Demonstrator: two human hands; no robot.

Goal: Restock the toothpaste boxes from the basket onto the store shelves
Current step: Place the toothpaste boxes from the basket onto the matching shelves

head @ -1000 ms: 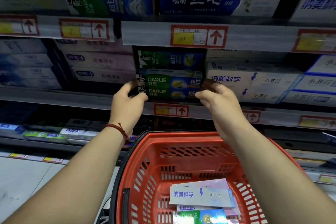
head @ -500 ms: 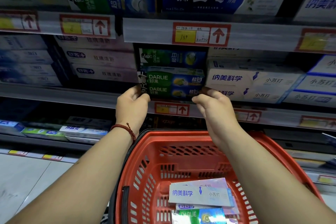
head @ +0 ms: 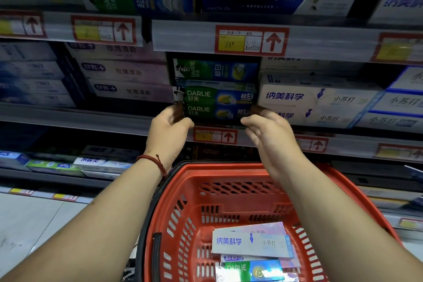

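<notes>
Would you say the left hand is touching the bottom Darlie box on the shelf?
Touching. The head view shows the left hand with fingertips against the left end of the bottom Darlie box, no gap visible.

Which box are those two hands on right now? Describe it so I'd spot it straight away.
Find the middle shelf, under the red price tag with the arrow. Between pale boxes on either side stands a stack of green-and-blue DARLIE boxes. It is the bottom DARLIE box: the left hand and right hand flank its ends.

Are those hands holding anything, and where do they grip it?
Both hands, left and right, pinch the bottom Darlie toothpaste box on the shelf by its two short ends.
</notes>
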